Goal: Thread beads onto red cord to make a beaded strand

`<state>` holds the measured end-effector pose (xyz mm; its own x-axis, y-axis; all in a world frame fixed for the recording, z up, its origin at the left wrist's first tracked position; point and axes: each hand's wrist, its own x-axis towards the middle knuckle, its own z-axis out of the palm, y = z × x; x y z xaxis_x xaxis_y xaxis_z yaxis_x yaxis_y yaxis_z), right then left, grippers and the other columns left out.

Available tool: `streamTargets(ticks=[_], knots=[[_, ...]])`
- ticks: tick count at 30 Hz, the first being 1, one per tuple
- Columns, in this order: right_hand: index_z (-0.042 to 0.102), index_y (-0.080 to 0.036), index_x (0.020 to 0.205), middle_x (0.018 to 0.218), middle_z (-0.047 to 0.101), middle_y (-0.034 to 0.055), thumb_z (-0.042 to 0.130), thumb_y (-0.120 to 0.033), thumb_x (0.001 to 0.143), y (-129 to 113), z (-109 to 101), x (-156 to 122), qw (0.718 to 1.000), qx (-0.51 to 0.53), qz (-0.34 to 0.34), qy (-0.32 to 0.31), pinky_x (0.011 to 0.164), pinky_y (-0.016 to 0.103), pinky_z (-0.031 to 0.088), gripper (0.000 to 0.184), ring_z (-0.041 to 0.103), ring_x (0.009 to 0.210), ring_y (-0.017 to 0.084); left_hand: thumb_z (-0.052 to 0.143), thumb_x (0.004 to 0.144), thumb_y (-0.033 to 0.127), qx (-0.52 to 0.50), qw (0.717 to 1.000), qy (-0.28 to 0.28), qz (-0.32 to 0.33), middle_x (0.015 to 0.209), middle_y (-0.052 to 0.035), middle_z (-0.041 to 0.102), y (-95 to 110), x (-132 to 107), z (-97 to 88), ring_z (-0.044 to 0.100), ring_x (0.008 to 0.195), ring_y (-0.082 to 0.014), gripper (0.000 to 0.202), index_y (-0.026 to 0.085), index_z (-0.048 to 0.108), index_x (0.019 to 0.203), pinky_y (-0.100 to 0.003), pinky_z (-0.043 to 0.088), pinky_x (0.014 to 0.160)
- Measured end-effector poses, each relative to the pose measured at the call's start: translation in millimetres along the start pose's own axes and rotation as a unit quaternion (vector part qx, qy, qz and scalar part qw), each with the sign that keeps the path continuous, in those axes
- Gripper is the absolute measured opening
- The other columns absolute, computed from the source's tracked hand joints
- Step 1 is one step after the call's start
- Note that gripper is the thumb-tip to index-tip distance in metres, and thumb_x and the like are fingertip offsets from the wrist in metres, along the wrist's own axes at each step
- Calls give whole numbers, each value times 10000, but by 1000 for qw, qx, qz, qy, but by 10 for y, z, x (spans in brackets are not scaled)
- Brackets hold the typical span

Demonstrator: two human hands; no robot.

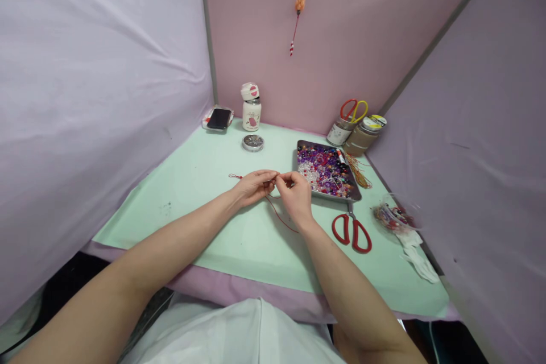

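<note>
My left hand (257,186) and my right hand (295,190) meet at the fingertips over the middle of the table, both closed in a pinch. Between them runs a thin red cord (279,217). One looped end of it sticks out to the left past my left hand, and a longer tail curves down to the right under my right wrist. What exactly sits at the pinched fingertips is too small to make out. Just right of my right hand lies a dark tray (336,199) full of purple, red and clear beads (322,168).
Red-handled scissors (352,233) lie before the tray. Behind it stand two jars (362,135), one holding scissors, with cord bundles (360,170) beside. A bag of beads (394,216) is at right. A bottle (251,114), round tin (253,143) and phone (219,119) stand back left.
</note>
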<state>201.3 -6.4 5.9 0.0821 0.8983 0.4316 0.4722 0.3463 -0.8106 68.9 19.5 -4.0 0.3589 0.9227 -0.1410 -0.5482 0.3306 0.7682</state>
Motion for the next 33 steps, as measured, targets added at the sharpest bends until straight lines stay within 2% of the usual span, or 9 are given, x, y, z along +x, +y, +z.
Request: streamTargets(ticks=[10, 19, 27, 33], knots=[[613, -175, 685, 687, 635, 17, 556, -277, 733, 28, 11, 7, 1000, 15, 2, 9, 673, 276, 419, 127, 536, 661, 144, 783, 610, 277, 90, 994, 22, 58, 699, -20, 616, -11, 21, -31, 518, 660, -74, 247, 109, 703, 773, -234, 419, 680], [619, -174, 686, 682, 634, 19, 561, -288, 726, 22, 3, 7, 999, 28, 16, 3, 674, 281, 419, 134, 531, 659, 146, 775, 611, 316, 125, 989, 18, 74, 748, -31, 633, -14, 22, -41, 533, 715, -96, 264, 128, 709, 784, -265, 406, 739], [636, -170, 706, 687, 644, 23, 561, -306, 745, 26, -9, -3, 999, 40, 26, -1, 675, 285, 426, 160, 535, 650, 147, 746, 627, 337, 191, 972, 16, 134, 814, -53, 662, -12, 30, -59, 548, 758, -128, 255, 140, 714, 786, -289, 406, 763], [672, -159, 760, 745, 680, 46, 577, -354, 759, 41, -13, 11, 993, 107, 49, -21, 696, 294, 446, 218, 579, 688, 161, 745, 626, 339, 199, 970, 28, 134, 783, -44, 658, -18, 43, -67, 533, 726, -117, 244, 150, 724, 779, -290, 403, 759]])
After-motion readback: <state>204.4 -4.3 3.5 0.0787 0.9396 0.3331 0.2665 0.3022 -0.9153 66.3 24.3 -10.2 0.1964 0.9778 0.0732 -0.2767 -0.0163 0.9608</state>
